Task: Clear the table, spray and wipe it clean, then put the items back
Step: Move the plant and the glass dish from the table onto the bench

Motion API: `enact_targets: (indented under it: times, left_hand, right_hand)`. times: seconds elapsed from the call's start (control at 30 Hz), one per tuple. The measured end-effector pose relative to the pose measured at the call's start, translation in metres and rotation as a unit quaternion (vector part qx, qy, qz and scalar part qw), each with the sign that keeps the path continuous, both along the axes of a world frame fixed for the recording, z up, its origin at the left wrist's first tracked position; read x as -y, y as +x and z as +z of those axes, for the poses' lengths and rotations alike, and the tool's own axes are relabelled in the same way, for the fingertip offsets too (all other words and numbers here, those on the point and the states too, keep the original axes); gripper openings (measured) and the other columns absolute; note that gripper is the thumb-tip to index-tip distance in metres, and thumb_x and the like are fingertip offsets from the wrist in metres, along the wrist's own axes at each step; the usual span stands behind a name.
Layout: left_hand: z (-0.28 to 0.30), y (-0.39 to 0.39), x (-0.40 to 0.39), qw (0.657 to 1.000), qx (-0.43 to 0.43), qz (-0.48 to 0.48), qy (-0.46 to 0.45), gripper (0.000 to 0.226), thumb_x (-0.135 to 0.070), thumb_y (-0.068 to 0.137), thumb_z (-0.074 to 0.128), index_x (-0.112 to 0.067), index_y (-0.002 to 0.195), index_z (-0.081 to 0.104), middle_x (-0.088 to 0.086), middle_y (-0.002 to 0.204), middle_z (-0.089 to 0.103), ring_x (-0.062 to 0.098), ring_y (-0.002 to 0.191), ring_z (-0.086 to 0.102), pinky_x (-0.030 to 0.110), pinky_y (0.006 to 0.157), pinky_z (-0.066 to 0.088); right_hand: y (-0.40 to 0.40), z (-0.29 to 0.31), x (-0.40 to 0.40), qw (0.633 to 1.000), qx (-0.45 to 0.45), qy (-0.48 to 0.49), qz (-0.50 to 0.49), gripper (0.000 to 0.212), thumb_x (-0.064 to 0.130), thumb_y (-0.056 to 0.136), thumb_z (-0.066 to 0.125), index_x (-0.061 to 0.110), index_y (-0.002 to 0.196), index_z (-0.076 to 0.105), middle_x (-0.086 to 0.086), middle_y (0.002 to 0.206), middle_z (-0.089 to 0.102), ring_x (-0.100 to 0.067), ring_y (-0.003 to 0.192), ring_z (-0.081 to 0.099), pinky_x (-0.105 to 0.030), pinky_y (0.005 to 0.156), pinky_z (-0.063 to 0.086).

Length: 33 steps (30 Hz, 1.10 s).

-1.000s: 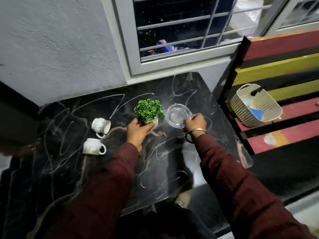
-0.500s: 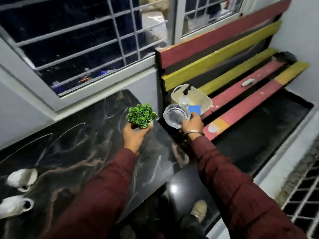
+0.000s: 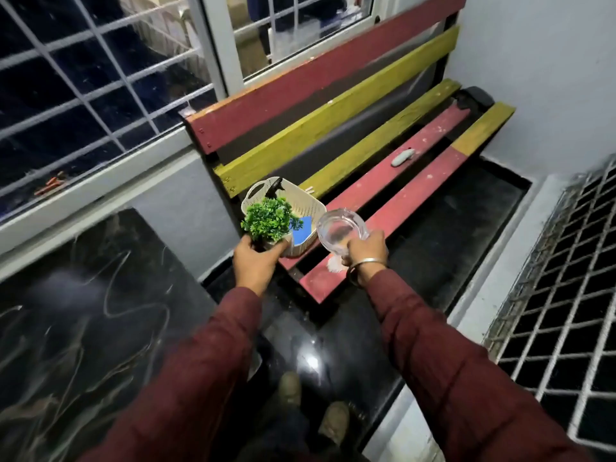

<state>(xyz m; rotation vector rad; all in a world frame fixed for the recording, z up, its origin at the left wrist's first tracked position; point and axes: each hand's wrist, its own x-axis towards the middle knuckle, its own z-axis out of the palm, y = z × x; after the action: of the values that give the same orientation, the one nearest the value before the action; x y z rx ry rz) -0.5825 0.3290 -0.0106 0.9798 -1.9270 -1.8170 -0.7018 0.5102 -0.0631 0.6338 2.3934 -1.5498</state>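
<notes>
1. Your left hand (image 3: 255,261) has its fingers clamped around the pot of the small green plant (image 3: 268,219); your right hand (image 3: 365,250) has its fingers clamped on the rim of the glass ashtray (image 3: 338,232).
2. Both things are held in the air above the near end of the slatted bench (image 3: 410,181), beside the white basket (image 3: 283,195) that holds a blue cloth (image 3: 303,230).
3. A second ago both sat on the black marble surface (image 3: 83,311); you have since lifted them and swung right.
4. This looks like the clearing stage, partly done: the two cups seen earlier are out of view, so probably not yet moved.
5. Next, set each down flat on a slat, minding the gaps.
</notes>
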Motion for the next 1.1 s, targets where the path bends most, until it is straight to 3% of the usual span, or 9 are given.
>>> enact_targets:
  times: [0.13, 0.23, 0.47, 0.6, 0.7, 0.8, 0.87, 1.0, 1.1]
  left_hand:
    - [-0.003, -0.051, -0.018, 0.999, -0.005, -0.042, 0.034, 0.056, -0.025, 0.061, 0.093, -0.009, 0.109, 0.069, 0.001, 0.098, 0.076, 0.011, 0.087, 0.073, 0.031, 0.085, 0.059]
    - [-0.007, -0.097, -0.029, 0.997, -0.01, -0.078, 0.024, 0.045, -0.001, 0.07, 0.087, 0.002, 0.11, 0.067, 0.006, 0.092, 0.075, 0.003, 0.073, 0.069, 0.017, 0.071, 0.056]
    - [-0.015, -0.196, -0.044, 0.993, 0.026, -0.116, -0.009, 0.04, -0.018, 0.062, 0.093, -0.014, 0.096, 0.072, 0.001, 0.087, 0.077, 0.01, 0.074, 0.068, 0.026, 0.076, 0.057]
    - [-0.049, -0.246, -0.06, 0.99, 0.07, -0.122, -0.001, 0.057, -0.035, 0.051, 0.096, -0.016, 0.099, 0.07, 0.004, 0.089, 0.077, 0.025, 0.088, 0.074, 0.046, 0.083, 0.06]
    - [-0.07, -0.281, -0.083, 0.987, 0.103, -0.125, -0.012, 0.053, -0.042, 0.054, 0.093, -0.02, 0.097, 0.069, -0.004, 0.087, 0.076, 0.015, 0.083, 0.073, 0.034, 0.079, 0.06]
    - [-0.1, -0.317, -0.115, 0.986, 0.112, -0.121, -0.011, 0.05, -0.034, 0.061, 0.093, -0.017, 0.102, 0.071, -0.008, 0.091, 0.076, 0.006, 0.083, 0.072, 0.026, 0.078, 0.058]
    - [-0.133, -0.341, -0.134, 0.983, 0.128, -0.132, -0.025, 0.051, -0.027, 0.064, 0.094, -0.014, 0.108, 0.072, -0.007, 0.095, 0.076, 0.004, 0.084, 0.072, 0.016, 0.075, 0.055]
    - [-0.184, -0.38, -0.157, 0.974, 0.169, -0.135, -0.072, 0.062, -0.041, 0.057, 0.093, -0.021, 0.111, 0.07, -0.009, 0.099, 0.076, 0.007, 0.09, 0.072, 0.032, 0.081, 0.06]
    - [-0.223, -0.398, -0.179, 0.971, 0.191, -0.126, -0.076, 0.059, -0.031, 0.062, 0.093, -0.019, 0.115, 0.068, -0.005, 0.102, 0.074, 0.01, 0.09, 0.068, 0.026, 0.078, 0.055]
  right_hand:
    - [-0.041, -0.022, -0.019, 1.0, 0.021, 0.008, -0.022, 0.036, 0.023, 0.057, 0.046, 0.023, 0.092, 0.041, -0.021, 0.099, 0.062, -0.043, 0.084, 0.067, -0.058, 0.072, 0.056]
    - [-0.053, 0.034, -0.02, 0.998, 0.01, 0.055, 0.003, 0.038, 0.021, 0.069, 0.049, 0.012, 0.107, 0.047, -0.023, 0.106, 0.063, -0.043, 0.093, 0.065, -0.052, 0.08, 0.055]
    - [-0.131, 0.042, -0.048, 0.995, 0.033, 0.092, -0.03, 0.032, 0.011, 0.085, 0.054, 0.002, 0.116, 0.051, -0.023, 0.116, 0.061, -0.037, 0.109, 0.057, -0.036, 0.088, 0.046]
    - [-0.184, -0.005, -0.068, 0.992, 0.061, 0.062, -0.089, 0.03, 0.009, 0.075, 0.058, 0.017, 0.104, 0.057, -0.018, 0.102, 0.066, -0.035, 0.096, 0.063, -0.042, 0.085, 0.053]
    - [-0.235, -0.084, -0.098, 0.989, 0.069, 0.036, -0.127, 0.026, 0.016, 0.062, 0.056, 0.031, 0.081, 0.046, -0.014, 0.088, 0.065, -0.038, 0.08, 0.067, -0.054, 0.07, 0.056]
    - [-0.273, -0.143, -0.12, 0.989, 0.09, 0.014, -0.113, 0.024, 0.018, 0.066, 0.053, 0.033, 0.082, 0.042, -0.012, 0.095, 0.061, -0.033, 0.082, 0.063, -0.054, 0.075, 0.055]
    - [-0.294, -0.182, -0.135, 0.987, 0.057, 0.038, -0.143, 0.021, 0.021, 0.061, 0.049, 0.038, 0.072, 0.045, -0.008, 0.081, 0.059, -0.037, 0.07, 0.064, -0.058, 0.066, 0.055]
    - [-0.324, -0.226, -0.152, 0.988, 0.049, 0.1, -0.111, 0.026, 0.023, 0.06, 0.049, 0.042, 0.078, 0.043, -0.009, 0.08, 0.062, -0.032, 0.067, 0.065, -0.055, 0.063, 0.056]
    - [-0.34, -0.23, -0.161, 0.988, 0.061, 0.125, -0.07, 0.026, 0.019, 0.062, 0.05, 0.029, 0.086, 0.048, -0.015, 0.088, 0.065, -0.037, 0.073, 0.065, -0.05, 0.068, 0.056]
